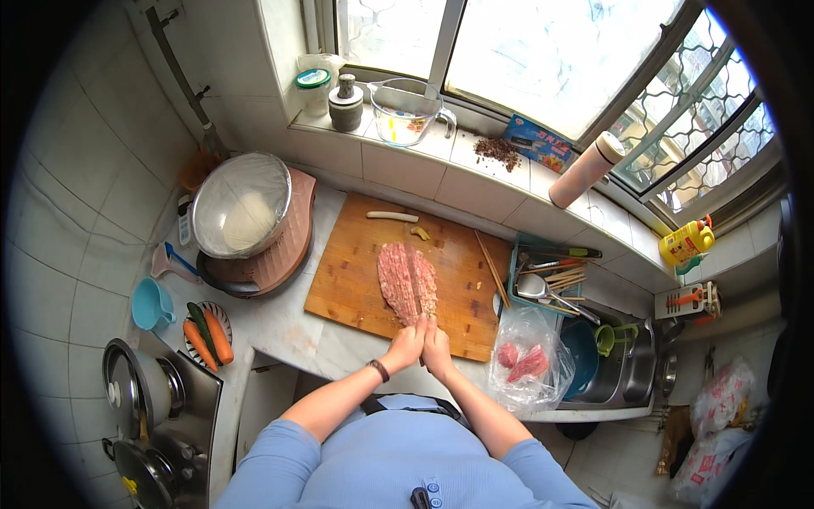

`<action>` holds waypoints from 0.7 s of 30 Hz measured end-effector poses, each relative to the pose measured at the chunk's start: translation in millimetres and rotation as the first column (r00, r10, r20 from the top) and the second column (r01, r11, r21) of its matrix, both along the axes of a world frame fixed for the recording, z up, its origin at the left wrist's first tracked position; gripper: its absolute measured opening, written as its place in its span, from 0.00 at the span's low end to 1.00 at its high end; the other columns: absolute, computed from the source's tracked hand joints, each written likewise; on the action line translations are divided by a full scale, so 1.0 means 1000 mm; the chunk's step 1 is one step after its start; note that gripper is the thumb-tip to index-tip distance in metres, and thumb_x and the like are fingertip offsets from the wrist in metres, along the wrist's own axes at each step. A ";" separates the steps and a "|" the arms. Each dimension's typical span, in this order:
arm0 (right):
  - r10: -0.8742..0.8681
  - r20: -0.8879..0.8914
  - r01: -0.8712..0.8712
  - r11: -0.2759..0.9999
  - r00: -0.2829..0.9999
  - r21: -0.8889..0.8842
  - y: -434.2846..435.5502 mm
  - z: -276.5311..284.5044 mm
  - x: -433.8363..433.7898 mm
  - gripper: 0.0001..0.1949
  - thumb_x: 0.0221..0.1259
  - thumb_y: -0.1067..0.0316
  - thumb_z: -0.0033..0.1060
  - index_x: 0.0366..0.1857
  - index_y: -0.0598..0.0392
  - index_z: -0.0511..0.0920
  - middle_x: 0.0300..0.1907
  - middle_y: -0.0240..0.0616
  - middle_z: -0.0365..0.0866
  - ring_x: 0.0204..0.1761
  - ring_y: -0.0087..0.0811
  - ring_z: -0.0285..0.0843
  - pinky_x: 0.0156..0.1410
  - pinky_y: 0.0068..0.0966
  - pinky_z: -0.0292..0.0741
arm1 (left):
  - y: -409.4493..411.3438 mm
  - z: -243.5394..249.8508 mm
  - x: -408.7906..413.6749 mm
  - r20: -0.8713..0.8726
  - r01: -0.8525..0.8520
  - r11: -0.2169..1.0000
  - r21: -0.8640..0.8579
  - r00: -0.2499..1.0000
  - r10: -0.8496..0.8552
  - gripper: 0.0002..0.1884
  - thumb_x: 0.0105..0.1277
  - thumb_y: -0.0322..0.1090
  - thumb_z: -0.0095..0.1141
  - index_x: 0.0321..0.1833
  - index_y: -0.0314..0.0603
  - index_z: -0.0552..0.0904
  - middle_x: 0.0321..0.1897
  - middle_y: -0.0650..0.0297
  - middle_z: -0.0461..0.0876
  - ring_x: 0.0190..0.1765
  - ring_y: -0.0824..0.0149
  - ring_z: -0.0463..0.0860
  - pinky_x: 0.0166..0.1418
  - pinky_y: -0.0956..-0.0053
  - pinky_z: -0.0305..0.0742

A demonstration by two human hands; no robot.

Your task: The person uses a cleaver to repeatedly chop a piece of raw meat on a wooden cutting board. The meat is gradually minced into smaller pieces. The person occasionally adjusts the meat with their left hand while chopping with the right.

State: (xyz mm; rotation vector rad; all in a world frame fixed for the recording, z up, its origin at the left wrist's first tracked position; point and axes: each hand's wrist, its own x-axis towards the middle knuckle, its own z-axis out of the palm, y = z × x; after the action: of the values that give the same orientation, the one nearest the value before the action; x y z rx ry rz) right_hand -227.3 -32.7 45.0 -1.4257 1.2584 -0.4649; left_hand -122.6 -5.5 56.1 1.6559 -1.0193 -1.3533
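Observation:
A flattened oval of minced raw meat [394,280] lies on a wooden cutting board [343,267]. Over it, seen nearly edge-on, is the narrow blade of a kitchen knife [413,273]. My left hand [407,344] and my right hand [436,347] are close together at the board's near edge, both closed around the knife's handle, whose end shows below them. Beyond the meat are a white scallion stalk [392,217] and a piece of ginger [420,233]. A pair of wooden chopsticks [491,267] lies along the board's right side.
Left, a film-covered bowl of dough [241,203] sits on a pink electric appliance [299,216]; carrots [218,337] and a cucumber [202,326] lie nearby. Right, a plastic bag [509,388] holds raw meat pieces [529,364], beside a utensil basket [516,254] and steel sink [610,382].

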 end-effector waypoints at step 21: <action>-0.095 0.061 0.099 0.993 0.994 -0.060 0.008 0.013 -0.011 0.34 0.72 0.44 0.21 0.17 0.60 0.74 0.08 0.38 0.68 0.11 0.30 0.69 0.17 0.28 0.65 | 0.004 0.010 -0.015 0.235 0.103 0.987 -0.126 0.969 -0.071 0.37 0.72 0.58 0.22 0.29 0.31 0.79 0.21 0.43 0.79 0.32 0.44 0.80 0.38 0.57 0.74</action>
State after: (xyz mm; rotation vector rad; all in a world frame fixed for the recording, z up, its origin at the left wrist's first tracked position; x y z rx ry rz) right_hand -237.9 -24.5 58.1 -1.3976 1.2799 -0.6125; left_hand -137.4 -1.0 66.3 1.7074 -1.3039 -1.1365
